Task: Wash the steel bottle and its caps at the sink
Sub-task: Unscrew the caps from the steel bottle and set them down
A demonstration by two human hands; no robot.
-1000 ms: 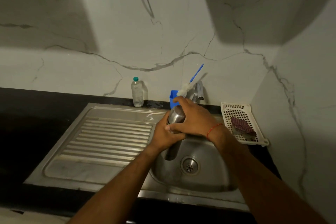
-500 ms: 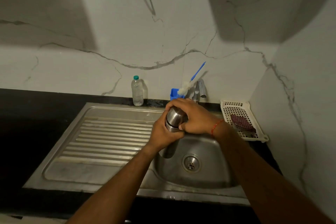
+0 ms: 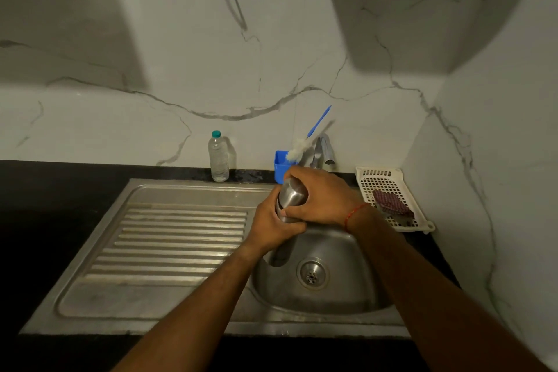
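Observation:
A steel bottle (image 3: 290, 196) is held upright over the left side of the sink basin (image 3: 338, 290). My left hand (image 3: 271, 226) grips its body from the left. Curled over the bottle's upper part, where the cap sits, is my right hand (image 3: 320, 196). The bottle's lower end shows below my left hand, inside the basin. Most of the cap is hidden under my right hand's fingers.
A tap (image 3: 323, 149) stands behind the basin, next to a blue holder (image 3: 280, 164) with a bottle brush (image 3: 302, 145). A clear plastic bottle (image 3: 218, 157) stands at the wall. A white basket (image 3: 389, 187) holding a scrub pad (image 3: 391, 204) lies right of the sink. The ribbed drainboard (image 3: 169, 244) is on the left.
My right hand has shifted its grip round the bottle's top, fingers sliding further down its side. The bottle stays in the same place over the basin, and the left hand keeps its hold.

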